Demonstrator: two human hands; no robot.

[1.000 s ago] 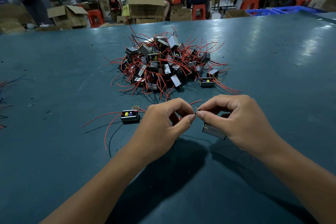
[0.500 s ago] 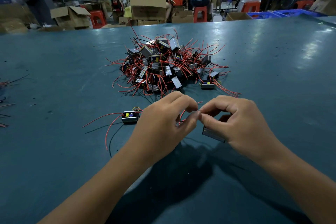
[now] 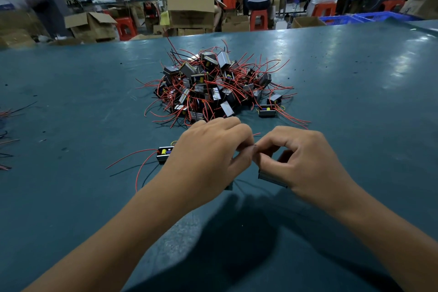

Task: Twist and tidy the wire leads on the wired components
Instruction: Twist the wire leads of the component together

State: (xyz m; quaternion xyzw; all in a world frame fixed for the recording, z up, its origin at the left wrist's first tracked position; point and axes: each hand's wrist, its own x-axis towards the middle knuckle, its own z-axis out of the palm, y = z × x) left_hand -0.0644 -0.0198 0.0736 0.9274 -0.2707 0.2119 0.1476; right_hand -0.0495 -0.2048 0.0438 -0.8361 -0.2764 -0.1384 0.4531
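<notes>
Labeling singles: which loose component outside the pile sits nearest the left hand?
The open-faced component with two long red leads, partly behind the left hand; the other loose one sits beside the pile.

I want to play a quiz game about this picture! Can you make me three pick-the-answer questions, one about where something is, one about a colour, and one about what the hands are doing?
1. Where is the big pile of components?
A. On the table beyond the hands
B. In a cardboard box
C. On the floor

2. What colour are most wires in the pile?
A. Green
B. Red
C. White

3. What are the left hand and right hand doing?
A. Lying flat on the table
B. Pinching something together at their fingertips
C. Waving

Answers: 1 A, the pile sits on the table past the hands. 2 B, red strands stick out all around. 3 B, both hands' fingertips meet, curled.
</notes>
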